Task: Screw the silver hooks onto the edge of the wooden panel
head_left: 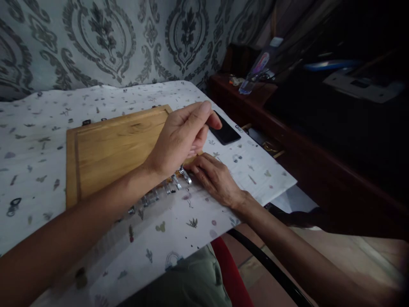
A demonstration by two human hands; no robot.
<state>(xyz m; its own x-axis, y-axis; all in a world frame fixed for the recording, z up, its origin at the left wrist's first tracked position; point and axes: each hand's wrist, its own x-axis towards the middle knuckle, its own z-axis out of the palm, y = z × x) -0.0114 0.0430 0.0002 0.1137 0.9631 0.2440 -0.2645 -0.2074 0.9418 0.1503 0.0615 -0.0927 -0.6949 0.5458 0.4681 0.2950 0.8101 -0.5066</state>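
A wooden board (pixel 118 149) with a raised border lies on the table. My left hand (pixel 179 138) is above its right side, fingers curled in and thumb against them; anything inside is hidden. My right hand (pixel 217 177) rests low at the board's front right corner, fingers bent and close together. Its fingertips touch or nearly touch the corner, and I cannot make out what they hold. Small shiny metal pieces (pixel 185 175), like clips, line the board's front edge beside my right fingertips. My left forearm covers part of that row.
A patterned white cloth (pixel 255 170) covers the table. Beyond my hands lies a black phone (pixel 225 130). Small dark pieces (pixel 86 122) sit along the board's back edge. At right, a plastic bottle (pixel 255 70) stands on dark red wooden furniture (pixel 287 132). A patterned curtain (pixel 143 42) hangs behind.
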